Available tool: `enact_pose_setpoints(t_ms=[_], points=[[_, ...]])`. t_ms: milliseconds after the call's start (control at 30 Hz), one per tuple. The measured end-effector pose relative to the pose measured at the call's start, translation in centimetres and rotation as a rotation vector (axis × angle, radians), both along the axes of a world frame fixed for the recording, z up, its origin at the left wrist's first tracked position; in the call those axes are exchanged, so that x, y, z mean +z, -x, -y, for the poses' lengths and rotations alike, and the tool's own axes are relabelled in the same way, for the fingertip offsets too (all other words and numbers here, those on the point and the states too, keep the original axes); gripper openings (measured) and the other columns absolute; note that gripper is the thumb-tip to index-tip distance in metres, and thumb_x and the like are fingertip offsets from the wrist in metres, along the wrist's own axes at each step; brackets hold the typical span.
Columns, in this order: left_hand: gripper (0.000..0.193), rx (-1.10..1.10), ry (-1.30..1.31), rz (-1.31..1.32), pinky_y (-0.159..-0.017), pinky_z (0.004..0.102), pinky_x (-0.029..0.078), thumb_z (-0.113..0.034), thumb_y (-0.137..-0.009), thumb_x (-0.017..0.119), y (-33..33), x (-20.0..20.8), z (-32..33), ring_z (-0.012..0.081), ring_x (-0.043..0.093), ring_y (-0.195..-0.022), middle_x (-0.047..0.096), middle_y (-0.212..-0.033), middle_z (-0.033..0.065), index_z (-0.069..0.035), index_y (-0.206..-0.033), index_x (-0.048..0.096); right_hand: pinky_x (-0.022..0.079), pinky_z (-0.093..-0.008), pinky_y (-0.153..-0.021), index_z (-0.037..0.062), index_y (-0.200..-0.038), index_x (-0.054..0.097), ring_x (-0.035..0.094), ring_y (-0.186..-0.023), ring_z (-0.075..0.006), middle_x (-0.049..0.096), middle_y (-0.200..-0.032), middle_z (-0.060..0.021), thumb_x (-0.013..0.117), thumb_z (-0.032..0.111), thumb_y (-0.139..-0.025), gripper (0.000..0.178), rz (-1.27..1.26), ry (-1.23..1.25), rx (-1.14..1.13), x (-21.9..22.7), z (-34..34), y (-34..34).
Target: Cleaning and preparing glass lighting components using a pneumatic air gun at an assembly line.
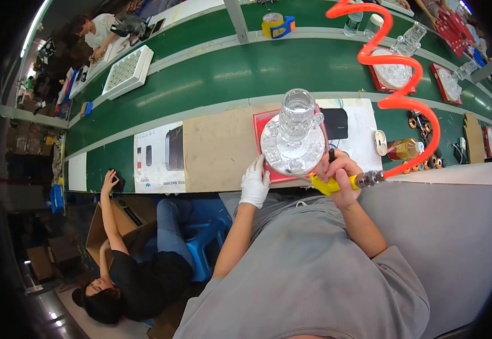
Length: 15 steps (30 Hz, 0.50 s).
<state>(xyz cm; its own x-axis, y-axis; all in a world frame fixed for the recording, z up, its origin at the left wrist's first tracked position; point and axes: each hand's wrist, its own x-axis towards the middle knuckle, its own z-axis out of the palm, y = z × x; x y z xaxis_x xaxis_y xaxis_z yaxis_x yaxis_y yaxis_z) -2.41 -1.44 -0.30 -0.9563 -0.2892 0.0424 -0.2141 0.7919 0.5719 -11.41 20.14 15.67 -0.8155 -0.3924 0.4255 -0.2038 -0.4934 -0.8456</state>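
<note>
A clear glass piece with a tall, knobbed column (298, 116) stands upright on a round white base (274, 153). The base sits in a red square tray or box (259, 125) at the bench's near edge. My left hand (255, 183), in a white glove, lies at the tray's near left corner with its fingers stretched out against the edge. My bare right hand (342, 175) is wrapped round a yellow air blow gun (326, 185) at the near right corner. A coiled orange hose (427, 138) runs from its metal coupling (369, 179). The gun's nozzle tip is hard to make out.
Cardboard (215, 144) covers the bench beside the tray. To the right lie a small can (402, 149) and several metal fittings. Similar glass pieces stand on red trays (446, 83) at the far right. A tape dispenser (278, 25) sits behind. A co-worker (144, 277) sits at left.
</note>
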Motion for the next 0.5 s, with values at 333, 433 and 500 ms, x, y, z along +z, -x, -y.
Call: enact_pose_setpoints(t_ms=[333,433,500], points=[[0.062,0.144,-0.453,-0.003,-0.095,0.0424,0.045,-0.013,-0.083,0.062,-1.9,-2.3,0.2,0.0362,0.054,-0.111,0.055,-0.122,0.0216,-0.006,-0.139,0.037,0.041,-0.029,-0.06,-0.0002,-0.077,0.05,0.048,-0.066,-0.0163,0.048,-0.084,-0.0128,0.051,0.017,-0.09,0.022,-0.126,-0.189,-0.057,-0.7,-0.9,-0.6],[0.061,0.119,-0.418,-0.015,-0.095,0.0397,0.045,-0.008,-0.082,0.062,-1.8,-0.9,0.0,0.0334,0.055,-0.111,0.055,-0.123,0.0202,-0.005,-0.138,0.038,0.04,-0.0291,-0.059,-0.0003,-0.075,0.05,0.048,-0.067,-0.0161,0.048,-0.084,-0.0124,0.052,0.019,-0.091,0.025,-0.014,-0.16,-0.009,-1.0,-1.2,-0.7],[0.063,0.091,-0.337,-0.036,-0.096,0.0372,0.044,-0.005,-0.081,0.062,-1.5,0.2,-0.3,0.0309,0.055,-0.112,0.055,-0.123,0.0192,-0.004,-0.139,0.037,0.04,-0.0288,-0.06,0.0,-0.077,0.05,0.047,-0.066,-0.0156,0.048,-0.084,-0.0121,0.051,0.02,-0.092,0.024,-0.018,-0.17,0.02,-1.3,-0.9,-0.9]])
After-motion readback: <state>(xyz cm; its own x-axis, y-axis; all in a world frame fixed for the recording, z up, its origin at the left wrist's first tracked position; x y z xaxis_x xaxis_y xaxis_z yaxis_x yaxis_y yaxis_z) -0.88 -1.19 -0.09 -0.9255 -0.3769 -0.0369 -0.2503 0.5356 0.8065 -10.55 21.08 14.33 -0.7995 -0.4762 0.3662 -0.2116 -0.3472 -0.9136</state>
